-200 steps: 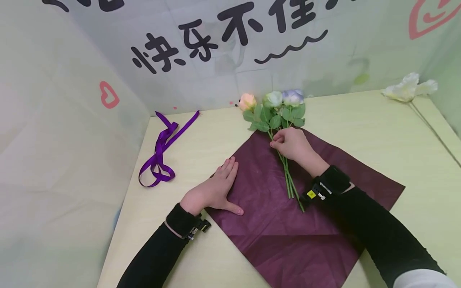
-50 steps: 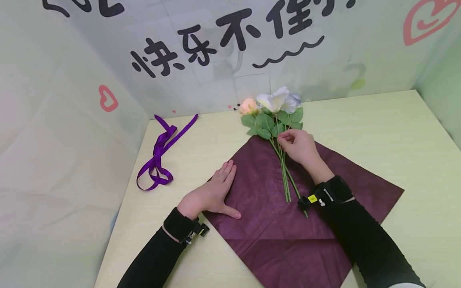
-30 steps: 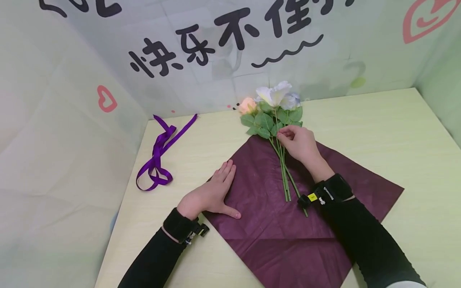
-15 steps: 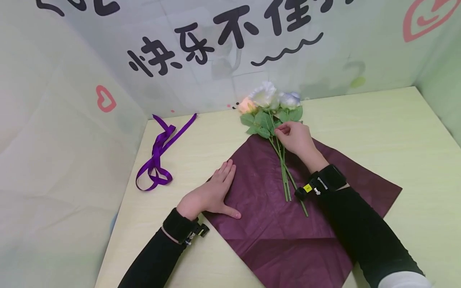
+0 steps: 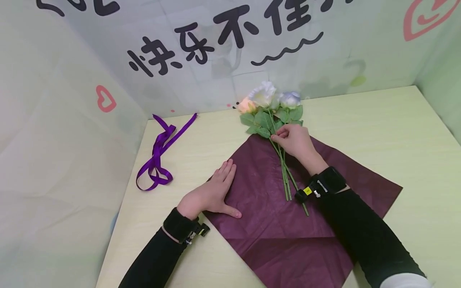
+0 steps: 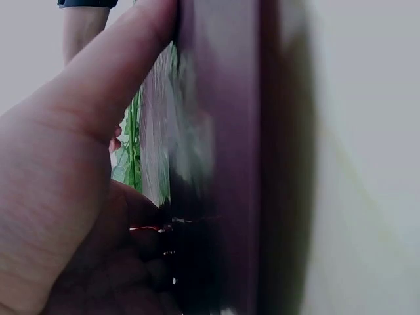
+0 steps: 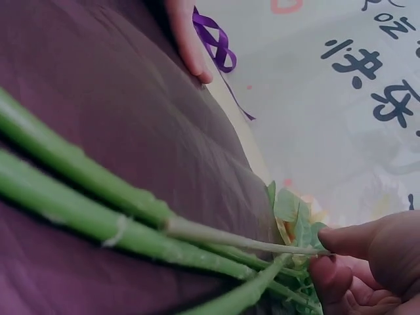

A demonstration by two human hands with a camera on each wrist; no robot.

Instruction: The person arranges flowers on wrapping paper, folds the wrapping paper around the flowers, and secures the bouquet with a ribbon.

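Head view: left hand (image 5: 212,192) is spread flat on the left edge of the plum paper (image 5: 252,192), well apart from the white flower (image 5: 263,95). That one's head sits past the grip and a bit left, long axis running front to back. Right hand (image 5: 293,142) is way nearer, thumb and finger pinching its thin stem.

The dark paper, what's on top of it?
Flower stems and the left hand. The right hand and sleeve cover part of it; anything beneath can't be seen.
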